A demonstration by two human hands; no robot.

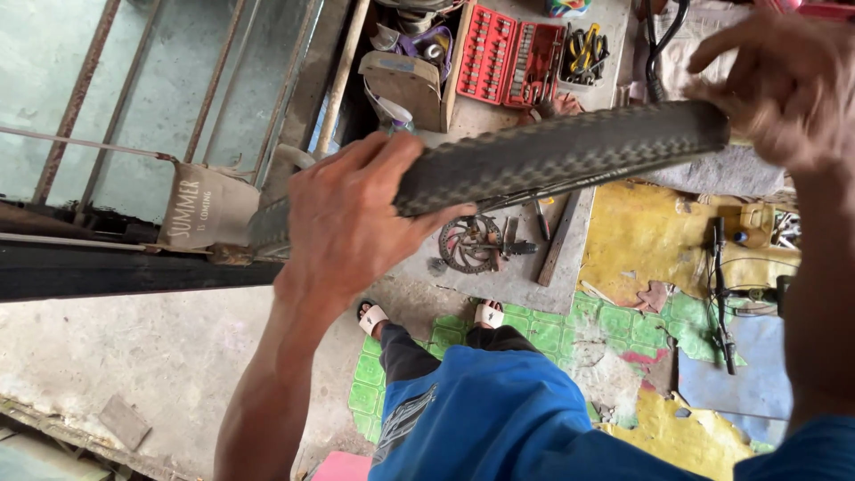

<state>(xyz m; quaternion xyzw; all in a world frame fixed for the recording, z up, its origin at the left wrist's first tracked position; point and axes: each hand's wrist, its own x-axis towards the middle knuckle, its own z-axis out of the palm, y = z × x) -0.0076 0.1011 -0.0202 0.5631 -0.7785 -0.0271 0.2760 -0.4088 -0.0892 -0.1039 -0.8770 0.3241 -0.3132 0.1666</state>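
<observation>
workshop floor below, tyre (552,156) between both hands' fingers (383,160)

The tyre (552,156) spans the view from nine to two o'clock, barring any straight reach from the body to the far floor. The left hand (352,218) wraps it at centre and the right hand (784,85) blocks its two o'clock end. Under the tyre, at six o'clock, there is open room above the brake disc (469,242) and the concrete slab (508,276). At twelve o'clock the red socket set (508,62) and a cardboard box (405,85) crowd the floor. At ten o'clock rusty bars (209,89) close the way. Seven o'clock is bare concrete.
</observation>
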